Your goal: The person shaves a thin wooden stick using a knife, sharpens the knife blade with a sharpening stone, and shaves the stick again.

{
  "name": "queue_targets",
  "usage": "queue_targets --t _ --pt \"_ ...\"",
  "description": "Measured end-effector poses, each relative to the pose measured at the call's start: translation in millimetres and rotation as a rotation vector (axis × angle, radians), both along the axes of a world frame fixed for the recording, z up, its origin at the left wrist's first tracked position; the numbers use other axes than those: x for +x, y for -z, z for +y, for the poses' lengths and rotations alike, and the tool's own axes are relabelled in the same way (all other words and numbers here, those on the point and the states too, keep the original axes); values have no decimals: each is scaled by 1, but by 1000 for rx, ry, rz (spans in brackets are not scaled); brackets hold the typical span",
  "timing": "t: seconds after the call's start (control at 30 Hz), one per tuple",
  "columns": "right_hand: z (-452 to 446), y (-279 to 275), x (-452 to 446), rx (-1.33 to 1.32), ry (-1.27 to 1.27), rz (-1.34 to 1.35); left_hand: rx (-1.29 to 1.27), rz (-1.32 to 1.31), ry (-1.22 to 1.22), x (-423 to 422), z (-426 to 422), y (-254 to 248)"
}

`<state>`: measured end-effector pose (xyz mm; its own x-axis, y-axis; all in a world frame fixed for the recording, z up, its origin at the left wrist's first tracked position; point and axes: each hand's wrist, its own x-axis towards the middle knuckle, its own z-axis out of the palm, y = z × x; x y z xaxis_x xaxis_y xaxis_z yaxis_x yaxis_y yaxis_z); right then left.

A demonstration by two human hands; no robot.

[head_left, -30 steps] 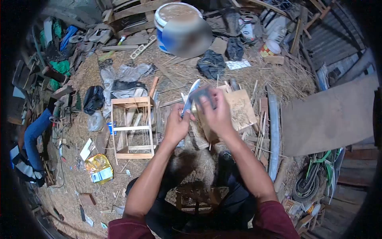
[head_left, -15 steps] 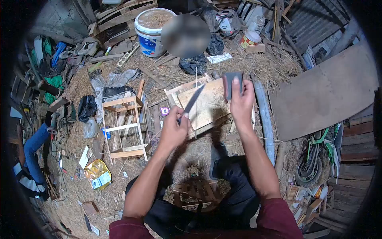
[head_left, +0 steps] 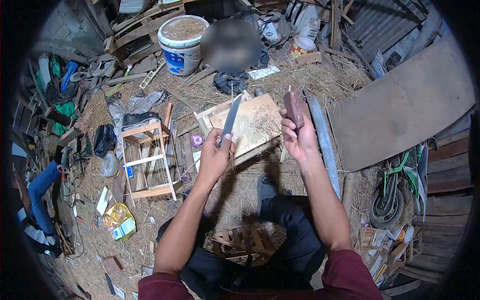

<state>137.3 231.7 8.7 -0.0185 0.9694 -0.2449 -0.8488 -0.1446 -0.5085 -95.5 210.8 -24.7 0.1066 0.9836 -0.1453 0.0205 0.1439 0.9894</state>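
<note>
My left hand (head_left: 216, 157) is closed round the handle of a knife (head_left: 231, 118), whose dark blade points up and away from me. In my right hand (head_left: 303, 140) is a reddish-brown sharpening stone (head_left: 294, 108), held upright with the fingers wrapped about it. Blade and stone are apart, both above a low wooden bench top (head_left: 252, 122) strewn with shavings. A thin stick (head_left: 232, 89) shows behind the blade, partly hidden by it.
A small wooden frame (head_left: 145, 162) stands left of the bench, with a purple tape measure (head_left: 198, 140) between them. Beyond are a large bucket (head_left: 182, 50) and a black bag (head_left: 231, 81). A large board (head_left: 400, 107) and a small green bike (head_left: 392, 192) are on the right.
The stone has turned in my right hand: its grey face was up before, and its reddish-brown side shows now. My left hand has shifted slightly left, the knife pointing more steeply upward.
</note>
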Motion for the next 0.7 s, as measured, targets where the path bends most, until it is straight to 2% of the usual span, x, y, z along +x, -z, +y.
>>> queue_targets --t 0.1,0.23,0.7 --pt "-9 -7 -2 86 -109 273 -2 -30 34 1 -1 -8" --pt "-21 -14 -5 177 -195 471 -38 -78 37 1 -7 -26" --pt "-34 -36 -1 150 -165 100 -34 -37 26 2 -4 -19"
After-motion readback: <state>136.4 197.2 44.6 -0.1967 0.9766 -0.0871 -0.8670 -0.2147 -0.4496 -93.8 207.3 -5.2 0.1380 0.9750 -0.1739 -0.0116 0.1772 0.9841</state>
